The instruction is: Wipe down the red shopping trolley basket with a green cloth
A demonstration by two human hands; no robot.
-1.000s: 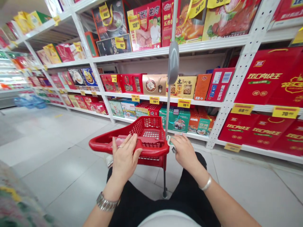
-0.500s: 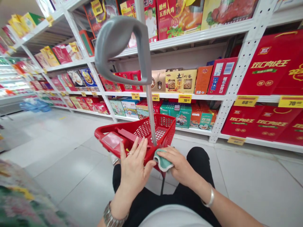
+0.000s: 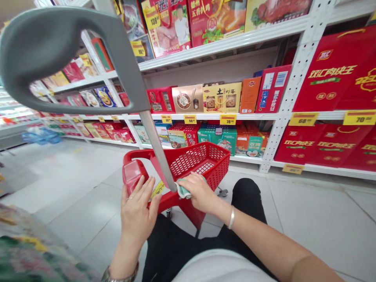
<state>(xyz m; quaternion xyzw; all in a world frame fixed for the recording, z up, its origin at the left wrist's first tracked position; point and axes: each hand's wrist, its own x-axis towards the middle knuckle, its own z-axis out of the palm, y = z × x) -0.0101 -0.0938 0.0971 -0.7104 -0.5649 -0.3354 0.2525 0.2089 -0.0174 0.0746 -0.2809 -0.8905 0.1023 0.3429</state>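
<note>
A red plastic shopping basket [image 3: 205, 158] on wheels stands on the floor in front of me. Its grey pull handle [image 3: 73, 51] rises on a metal rod [image 3: 158, 152] toward the camera. My left hand [image 3: 136, 209] lies flat with fingers stretched out on the basket's near red rim. My right hand [image 3: 199, 192] is closed on a green cloth [image 3: 182, 190], pressing it against the base of the rod at the rim.
White shelves [image 3: 235, 43] hold red, yellow and green gift boxes with yellow price tags [image 3: 227, 119] to the front and right. Pale tiled floor [image 3: 73, 180] opens to the left. My black-trousered knee [image 3: 246, 192] is beside the basket.
The basket has turned and the grey handle has swung left and much nearer the camera. My right hand with the cloth moved left along the rim to the rod's base.
</note>
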